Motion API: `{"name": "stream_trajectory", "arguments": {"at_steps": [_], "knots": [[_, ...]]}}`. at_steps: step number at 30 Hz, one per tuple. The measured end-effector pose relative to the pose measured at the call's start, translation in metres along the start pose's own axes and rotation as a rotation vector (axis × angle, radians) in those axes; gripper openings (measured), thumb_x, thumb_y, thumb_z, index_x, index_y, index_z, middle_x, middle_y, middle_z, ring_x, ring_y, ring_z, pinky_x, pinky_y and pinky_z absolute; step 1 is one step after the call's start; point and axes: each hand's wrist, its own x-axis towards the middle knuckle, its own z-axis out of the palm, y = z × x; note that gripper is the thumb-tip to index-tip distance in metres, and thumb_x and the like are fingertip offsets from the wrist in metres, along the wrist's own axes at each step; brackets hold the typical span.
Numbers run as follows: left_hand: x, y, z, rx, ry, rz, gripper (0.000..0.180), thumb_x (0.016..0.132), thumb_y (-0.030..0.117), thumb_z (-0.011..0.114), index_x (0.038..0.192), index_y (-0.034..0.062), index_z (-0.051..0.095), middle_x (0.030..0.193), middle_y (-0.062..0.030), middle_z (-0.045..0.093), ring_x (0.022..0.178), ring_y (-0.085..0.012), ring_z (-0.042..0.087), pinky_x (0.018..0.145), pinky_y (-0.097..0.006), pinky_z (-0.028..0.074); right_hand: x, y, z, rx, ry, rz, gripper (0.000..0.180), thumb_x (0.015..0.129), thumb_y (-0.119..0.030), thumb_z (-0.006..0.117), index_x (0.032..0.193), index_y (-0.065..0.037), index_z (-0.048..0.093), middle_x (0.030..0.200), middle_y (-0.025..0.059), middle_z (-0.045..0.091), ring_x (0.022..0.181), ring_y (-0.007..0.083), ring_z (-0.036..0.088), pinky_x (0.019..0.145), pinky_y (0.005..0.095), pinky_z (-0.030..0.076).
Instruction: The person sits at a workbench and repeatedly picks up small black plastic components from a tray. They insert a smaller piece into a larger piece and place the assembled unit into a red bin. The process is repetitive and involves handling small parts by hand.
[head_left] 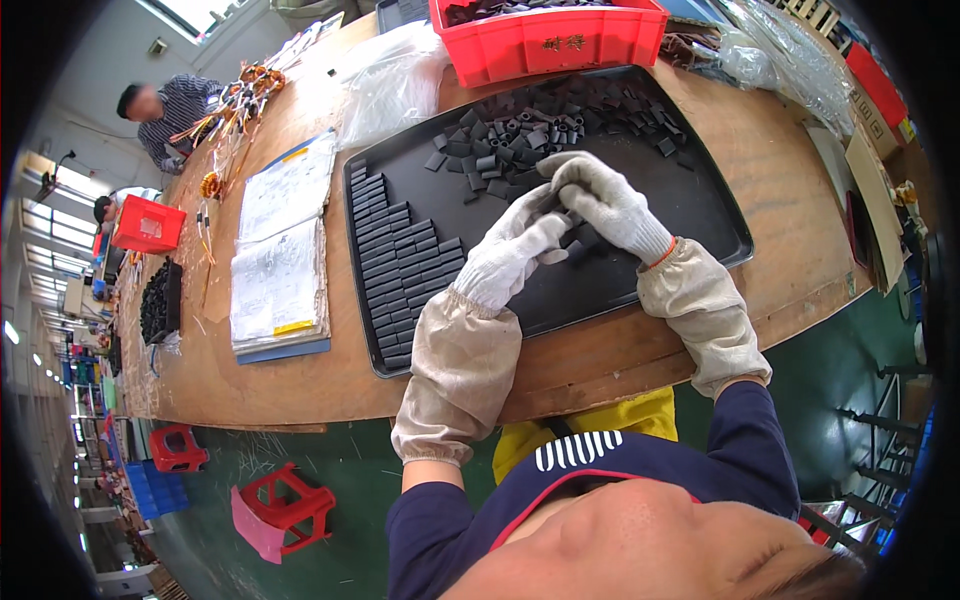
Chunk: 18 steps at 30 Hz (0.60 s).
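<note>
Both hands wear white knit gloves and come together above a large black tray (600,290). My left hand (512,245) is closed, its thumb and fingers pinched around small black tubes that are mostly hidden. Against its fingertips, the curled fingers of my right hand (605,203) close on the same dark pieces. Short black tubes (405,265) lie side by side in stepped rows along the tray's left side. Beyond my hands, a loose pile of similar black tubes (500,145) spreads over the tray's far part.
A red bin (550,50) of black pieces stands behind the tray. Left of the tray lie an open stack of papers (283,245) and clear plastic bags (395,85). Cardboard (872,190) leans at the right. A co-worker (175,115) sits at the far left near wire bundles (250,95).
</note>
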Motion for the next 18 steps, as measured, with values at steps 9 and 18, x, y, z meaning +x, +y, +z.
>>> {"name": "stream_trajectory", "arguments": {"at_steps": [9, 18], "knots": [[0.003, -0.002, -0.009, 0.025, 0.112, -0.073, 0.036, 0.102, 0.032, 0.064, 0.128, 0.0066, 0.062, 0.098, -0.0009, 0.066, 0.078, -0.0045, 0.056, 0.067, -0.021, 0.049, 0.005, -0.006, 0.003, -0.504, 0.172, -0.553, 0.022, 0.082, 0.004, 0.068, 0.100, -0.009, 0.068, 0.112, 0.0138, 0.068, 0.102, 0.0326, 0.065, 0.087, 0.0401, 0.054], [0.010, -0.007, -0.019, -0.065, 0.242, 0.092, 0.030, 0.101, 0.029, 0.066, 0.118, 0.0044, 0.067, 0.095, -0.0024, 0.069, 0.069, -0.0049, 0.055, 0.059, -0.019, 0.047, 0.010, 0.033, -0.049, -0.548, 0.400, 0.038, 0.020, 0.090, -0.011, 0.071, 0.109, -0.012, 0.071, 0.109, 0.0090, 0.068, 0.104, 0.0260, 0.067, 0.089, 0.0371, 0.054]]}}
